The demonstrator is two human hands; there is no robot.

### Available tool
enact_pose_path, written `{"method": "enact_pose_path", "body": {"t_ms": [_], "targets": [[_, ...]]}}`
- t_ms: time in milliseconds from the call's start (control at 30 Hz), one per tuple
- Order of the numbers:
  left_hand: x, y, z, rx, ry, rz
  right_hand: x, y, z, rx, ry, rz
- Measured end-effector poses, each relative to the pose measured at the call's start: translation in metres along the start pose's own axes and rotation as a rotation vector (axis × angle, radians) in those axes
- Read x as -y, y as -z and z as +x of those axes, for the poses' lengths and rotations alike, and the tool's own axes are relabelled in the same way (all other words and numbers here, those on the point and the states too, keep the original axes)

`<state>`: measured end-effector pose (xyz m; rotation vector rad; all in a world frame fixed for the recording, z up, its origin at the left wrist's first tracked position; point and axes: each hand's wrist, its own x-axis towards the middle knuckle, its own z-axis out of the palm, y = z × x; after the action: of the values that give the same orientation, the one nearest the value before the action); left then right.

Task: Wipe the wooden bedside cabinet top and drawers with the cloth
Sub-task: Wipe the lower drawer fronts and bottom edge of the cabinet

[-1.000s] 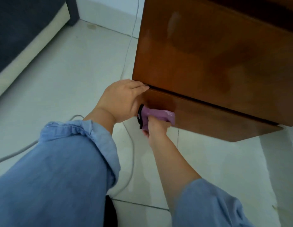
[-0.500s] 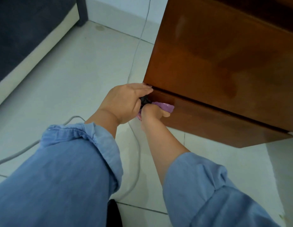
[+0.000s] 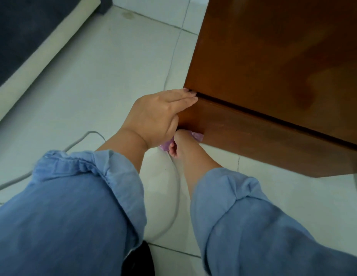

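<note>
Risk sits at the lower drawer (image 3: 273, 140) corner, where the right hand (image 3: 180, 141) clutches the purple cloth (image 3: 197, 136) beneath the flat, straight-fingered left hand (image 3: 155, 116) at twelve o'clock: the cramped wad may slip out.

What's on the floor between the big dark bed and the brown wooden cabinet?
Head view: pale floor tiles with a thin grey cable running between the dark bed and the brown wooden cabinet.

A home bedroom: a wooden bedside cabinet (image 3: 273, 66) stands on a pale tiled floor (image 3: 106, 80), a dark mattress edge (image 3: 24, 36) nearby.
</note>
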<state>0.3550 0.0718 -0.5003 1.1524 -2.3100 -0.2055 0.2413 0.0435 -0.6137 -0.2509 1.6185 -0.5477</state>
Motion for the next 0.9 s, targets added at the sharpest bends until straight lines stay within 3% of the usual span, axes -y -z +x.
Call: {"method": "enact_pose_path", "body": {"t_ms": [133,267,433,533,600,700,800,900], "targets": [[-0.005,0.005,0.002,0.035,0.05,0.033,0.004,0.038,-0.008,-0.03,-0.098,-0.043],[-0.015,0.02,0.006,0.18,0.112,0.092,-0.013,0.074,-0.043,0.01,-0.174,-0.108],[-0.035,0.027,0.011,0.365,0.206,0.195,-0.036,0.114,-0.092,0.043,0.017,-0.034],[-0.043,0.024,0.011,0.417,0.255,0.205,-0.039,0.125,-0.1,-0.233,0.394,-0.063],[-0.045,0.024,0.011,0.397,0.306,0.154,-0.041,0.128,-0.11,-0.488,0.827,-0.326],[-0.041,0.028,0.013,0.299,0.337,0.061,-0.031,0.127,-0.12,-0.701,1.423,-0.816],[-0.034,0.027,0.011,0.226,0.283,0.069,-0.008,0.13,-0.092,-0.714,1.884,-1.321],[-0.034,0.018,0.007,0.101,0.222,0.119,0.021,0.138,-0.06,-0.629,2.19,-1.794]]}}
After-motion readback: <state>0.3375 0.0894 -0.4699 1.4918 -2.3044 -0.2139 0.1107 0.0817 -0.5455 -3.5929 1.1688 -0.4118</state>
